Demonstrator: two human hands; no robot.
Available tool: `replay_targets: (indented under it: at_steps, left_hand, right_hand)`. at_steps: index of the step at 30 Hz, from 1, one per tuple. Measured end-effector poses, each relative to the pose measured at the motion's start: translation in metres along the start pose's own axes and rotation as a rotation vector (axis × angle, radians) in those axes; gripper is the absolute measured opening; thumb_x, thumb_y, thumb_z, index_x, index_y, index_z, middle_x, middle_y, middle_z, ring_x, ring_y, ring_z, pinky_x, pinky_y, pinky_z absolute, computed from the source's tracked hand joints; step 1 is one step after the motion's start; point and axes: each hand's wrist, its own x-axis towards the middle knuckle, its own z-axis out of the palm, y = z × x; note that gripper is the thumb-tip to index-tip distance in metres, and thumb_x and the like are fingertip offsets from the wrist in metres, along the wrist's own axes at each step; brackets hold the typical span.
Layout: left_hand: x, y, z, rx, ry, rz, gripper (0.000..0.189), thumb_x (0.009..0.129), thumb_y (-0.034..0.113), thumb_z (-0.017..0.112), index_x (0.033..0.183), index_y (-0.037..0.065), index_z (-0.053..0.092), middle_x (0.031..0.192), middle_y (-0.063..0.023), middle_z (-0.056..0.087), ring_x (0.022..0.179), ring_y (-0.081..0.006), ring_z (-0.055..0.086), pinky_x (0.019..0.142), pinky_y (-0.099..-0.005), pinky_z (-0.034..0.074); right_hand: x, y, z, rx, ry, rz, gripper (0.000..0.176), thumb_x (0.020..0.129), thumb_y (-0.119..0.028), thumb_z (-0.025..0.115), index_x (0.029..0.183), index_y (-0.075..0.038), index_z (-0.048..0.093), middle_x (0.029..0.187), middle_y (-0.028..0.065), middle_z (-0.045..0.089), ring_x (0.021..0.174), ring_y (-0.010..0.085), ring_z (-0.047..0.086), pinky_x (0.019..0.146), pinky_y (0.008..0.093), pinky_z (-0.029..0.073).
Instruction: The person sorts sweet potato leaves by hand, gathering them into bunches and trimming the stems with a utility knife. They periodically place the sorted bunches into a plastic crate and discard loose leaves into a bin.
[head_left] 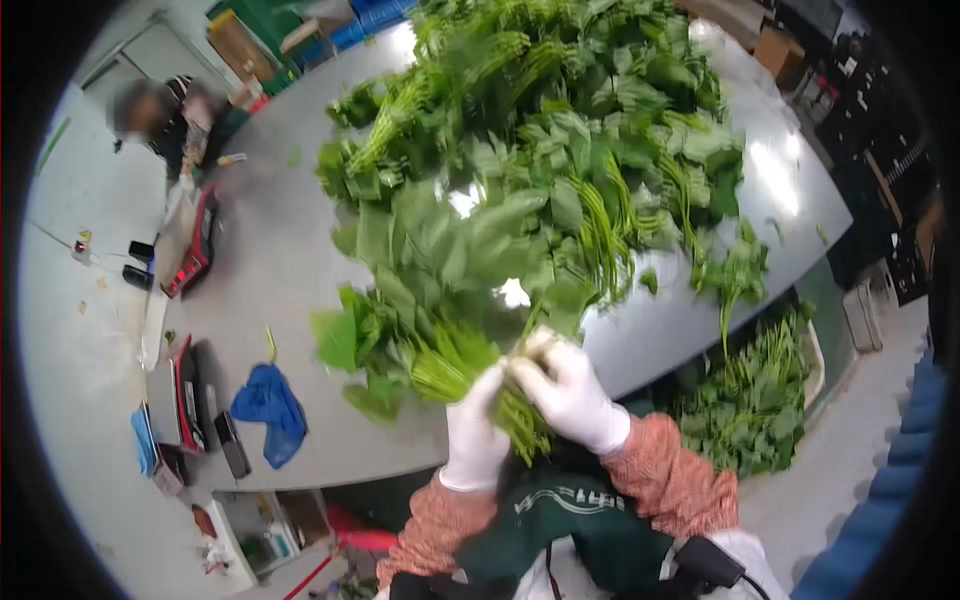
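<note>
My left hand [474,432], in a white glove, is wrapped round a bunch of leafy greens [448,366] near the cut stem ends. The bunch's leaves fan up and away over the metal table, slightly blurred. My right hand [572,392], also gloved in white, is closed beside it. Its thumb and fingertips pinch a thin green stem [531,322] against the bunch, close to my left thumb. Past my hands, a large heap of the same greens [590,120] covers the far part of the table, with several bunches of stems lying over it.
Two red-edged scales [190,245] stand along the table's [330,440] left side. Near them lie a blue cloth [270,412] and a dark phone-like object [232,445]. A crate of greens [755,400] stands below at the right. Another person [180,120] works at the far left.
</note>
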Motion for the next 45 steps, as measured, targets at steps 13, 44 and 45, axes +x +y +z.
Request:
replay_targets:
  at_steps: [13,44,45]
  left_hand:
    - [0.025,0.037,-0.026,-0.505,0.149,-0.193,0.018,0.091,0.010,0.059,0.104,-0.001,0.064,0.098,-0.0078,0.066,0.093,-0.0175,0.063,0.086,-0.0322,0.050]
    - [0.041,-0.014,-0.040,-0.302,-0.401,0.137,0.044,0.081,-0.011,0.058,0.124,0.003,0.059,0.114,-0.0061,0.065,0.105,-0.0127,0.060,0.088,-0.0257,0.047]
    - [0.039,-0.012,-0.042,-0.479,-0.386,-0.029,0.039,0.082,-0.009,0.059,0.120,0.000,0.060,0.110,-0.0056,0.065,0.102,-0.0125,0.060,0.087,-0.0259,0.047]
  right_hand:
    - [-0.026,0.007,-0.056,-0.499,-0.075,0.245,0.049,0.082,-0.024,0.073,0.120,-0.001,0.051,0.089,0.0117,0.062,0.063,0.0197,0.061,0.060,0.0303,0.051]
    - [0.038,-0.057,0.007,-0.593,-0.353,-0.323,0.009,0.083,0.001,0.062,0.090,-0.003,0.059,0.077,0.0121,0.060,0.066,0.0239,0.060,0.060,0.0321,0.048]
    - [0.041,-0.043,0.009,-0.621,-0.375,-0.353,0.010,0.080,0.004,0.062,0.087,-0.002,0.059,0.076,0.0111,0.061,0.064,0.0210,0.060,0.059,0.0303,0.048]
